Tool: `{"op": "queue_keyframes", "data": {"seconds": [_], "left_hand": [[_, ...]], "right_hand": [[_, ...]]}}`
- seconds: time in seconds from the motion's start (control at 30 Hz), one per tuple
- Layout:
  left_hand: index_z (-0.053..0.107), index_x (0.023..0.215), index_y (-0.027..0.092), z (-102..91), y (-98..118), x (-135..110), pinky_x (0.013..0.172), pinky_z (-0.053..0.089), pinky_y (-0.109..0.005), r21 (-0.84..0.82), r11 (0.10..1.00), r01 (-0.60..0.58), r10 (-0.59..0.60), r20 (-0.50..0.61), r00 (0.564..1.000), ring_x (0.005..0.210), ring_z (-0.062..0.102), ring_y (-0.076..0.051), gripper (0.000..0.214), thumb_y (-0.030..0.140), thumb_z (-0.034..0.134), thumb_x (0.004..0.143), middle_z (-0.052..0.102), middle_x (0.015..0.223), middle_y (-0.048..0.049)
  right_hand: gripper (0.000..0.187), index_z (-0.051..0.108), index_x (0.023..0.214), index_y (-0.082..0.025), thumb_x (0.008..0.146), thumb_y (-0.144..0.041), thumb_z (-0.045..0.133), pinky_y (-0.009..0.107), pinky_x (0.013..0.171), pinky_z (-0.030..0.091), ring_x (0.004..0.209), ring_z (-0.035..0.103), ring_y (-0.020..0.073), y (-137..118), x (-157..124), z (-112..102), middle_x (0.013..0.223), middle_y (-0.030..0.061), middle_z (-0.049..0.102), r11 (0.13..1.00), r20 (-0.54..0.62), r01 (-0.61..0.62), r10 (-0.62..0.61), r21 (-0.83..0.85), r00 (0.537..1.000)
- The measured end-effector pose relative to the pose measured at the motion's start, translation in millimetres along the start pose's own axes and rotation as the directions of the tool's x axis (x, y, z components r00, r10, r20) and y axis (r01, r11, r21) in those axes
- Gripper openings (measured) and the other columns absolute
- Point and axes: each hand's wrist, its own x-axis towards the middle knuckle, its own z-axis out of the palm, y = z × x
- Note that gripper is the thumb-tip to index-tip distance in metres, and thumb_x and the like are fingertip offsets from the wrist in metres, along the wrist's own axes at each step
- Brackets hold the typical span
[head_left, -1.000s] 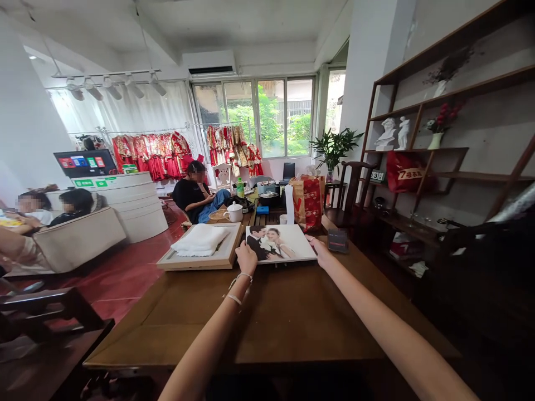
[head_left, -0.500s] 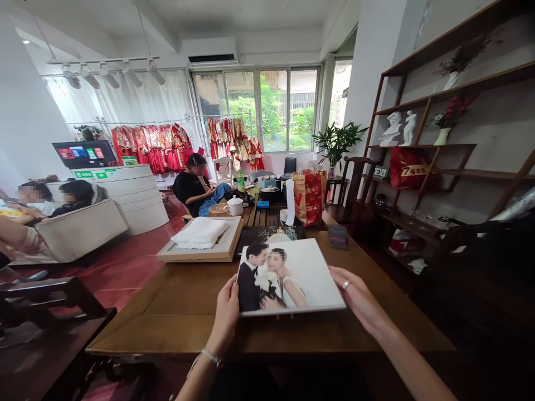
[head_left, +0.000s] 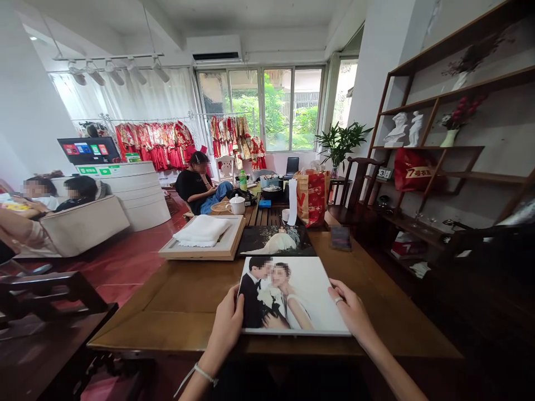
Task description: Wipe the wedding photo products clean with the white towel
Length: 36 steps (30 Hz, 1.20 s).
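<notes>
A white photo panel (head_left: 307, 287) printed with a wedding couple lies near the front edge of the brown wooden table (head_left: 184, 303). My left hand (head_left: 225, 328) grips its left edge, thumb on top. On the opposite edge my right hand (head_left: 353, 312), wearing a ring, holds the panel with fingers curled over it. Just behind it a second, darker photo panel (head_left: 273, 240) lies flat on the table.
A wooden frame (head_left: 200, 250) with a folded white cloth (head_left: 201, 231) lies behind on the left. Further back stand a white teapot (head_left: 237, 205), a red gift bag (head_left: 312, 197) and a dark shelf unit (head_left: 422, 161). People sit at the left and centre back.
Both hands pulled the wedding panel from the far stack toward me and lowered it near the table's front edge. The darker panel beneath it is now uncovered.
</notes>
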Motion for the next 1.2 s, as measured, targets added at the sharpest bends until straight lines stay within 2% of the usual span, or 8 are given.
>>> {"op": "queue_keyframes", "data": {"seconds": [0.13, 0.27, 0.5, 0.7, 0.9, 1.0, 1.07, 1.2], "left_hand": [[0.057, 0.104, 0.016, -4.4, 7, 2, 0.093, 0.037, -0.041, 0.117, 0.992, 0.055, -0.058, 0.021, 0.998, 0.105, 0.050, -0.030, 0.050, 0.055, 0.041, 0.076, 0.061, 0.105, -0.0103], [0.057, 0.108, 0.018, -4.3, 12, 3, 0.097, 0.033, -0.042, 0.227, 0.973, 0.049, -0.074, 0.104, 0.992, 0.112, 0.043, -0.033, 0.067, 0.063, 0.060, 0.059, 0.054, 0.109, -0.0093], [0.053, 0.115, 0.017, -5.7, 10, 2, 0.099, 0.031, -0.046, 0.345, 0.936, -0.078, 0.001, 0.216, 0.976, 0.114, 0.038, -0.035, 0.093, 0.060, 0.077, 0.036, 0.043, 0.115, -0.0110], [0.049, 0.122, 0.016, -5.0, 5, 4, 0.100, 0.031, -0.046, 0.398, 0.906, -0.144, 0.058, 0.220, 0.974, 0.114, 0.038, -0.034, 0.101, 0.063, 0.077, 0.038, 0.042, 0.118, -0.0124], [0.052, 0.122, 0.019, -13.0, 3, 5, 0.098, 0.034, -0.045, 0.378, 0.911, -0.162, 0.078, 0.228, 0.970, 0.114, 0.040, -0.034, 0.097, 0.063, 0.076, 0.040, 0.045, 0.117, -0.0129], [0.061, 0.110, 0.017, -31.7, 16, 31, 0.095, 0.040, -0.039, 0.444, 0.873, -0.204, 0.117, 0.217, 0.969, 0.112, 0.046, -0.031, 0.072, 0.061, 0.072, 0.053, 0.050, 0.116, -0.0127], [0.060, 0.112, 0.015, -48.5, 28, 63, 0.094, 0.041, -0.032, 0.604, 0.771, -0.204, 0.153, 0.135, 0.979, 0.109, 0.051, -0.026, 0.059, 0.055, 0.066, 0.069, 0.055, 0.114, -0.0113], [0.060, 0.110, 0.010, -77.1, 44, 135, 0.095, 0.039, -0.038, 0.705, 0.709, -0.034, 0.106, -0.059, 0.993, 0.111, 0.050, -0.029, 0.036, 0.032, 0.060, 0.082, 0.056, 0.115, -0.0139]], "right_hand": [[0.038, 0.063, 0.101, -0.022, 0.079, -0.046, 0.043, 0.029, 0.057, 0.040, 0.065, 0.058, 0.0206, -3, -1, 0, 0.070, 0.0008, 0.065, 0.995, 0.007, -0.010, 0.011, -0.102, 1.000], [0.037, 0.062, 0.100, -0.023, 0.078, -0.045, 0.042, 0.028, 0.057, 0.039, 0.063, 0.057, 0.0203, 0, 0, -1, 0.066, -0.0007, 0.062, 0.993, -0.008, -0.008, 0.007, -0.118, 1.000], [0.032, 0.060, 0.094, -0.023, 0.077, -0.044, 0.044, 0.027, 0.054, 0.037, 0.059, 0.056, 0.0191, 4, 5, -4, 0.061, -0.0021, 0.061, 0.994, 0.006, 0.012, -0.011, -0.113, 1.000], [0.019, 0.056, 0.080, -0.026, 0.075, -0.042, 0.048, 0.027, 0.054, 0.035, 0.056, 0.058, 0.0198, 2, 14, -5, 0.056, -0.0029, 0.062, 0.970, 0.042, 0.069, -0.061, -0.234, 0.997], [0.022, 0.056, 0.082, -0.027, 0.079, -0.045, 0.044, 0.028, 0.055, 0.036, 0.058, 0.060, 0.0205, -1, 17, -3, 0.060, -0.0013, 0.066, 0.957, 0.073, 0.055, -0.036, -0.285, 0.997], [0.030, 0.057, 0.088, -0.026, 0.081, -0.049, 0.039, 0.028, 0.056, 0.038, 0.063, 0.062, 0.0206, 0, 14, -4, 0.071, 0.0008, 0.070, 0.967, 0.091, 0.021, 0.002, -0.254, 0.996], [0.033, 0.057, 0.093, -0.025, 0.081, -0.050, 0.039, 0.028, 0.057, 0.039, 0.065, 0.062, 0.0206, 1, 12, -5, 0.072, 0.0009, 0.070, 0.975, 0.120, 0.016, 0.011, -0.221, 0.993], [0.040, 0.055, 0.105, -0.023, 0.079, -0.052, 0.042, 0.027, 0.057, 0.040, 0.065, 0.060, 0.0199, 6, 7, -6, 0.068, -0.0006, 0.066, 0.981, 0.169, 0.030, 0.003, -0.191, 0.986]]}}
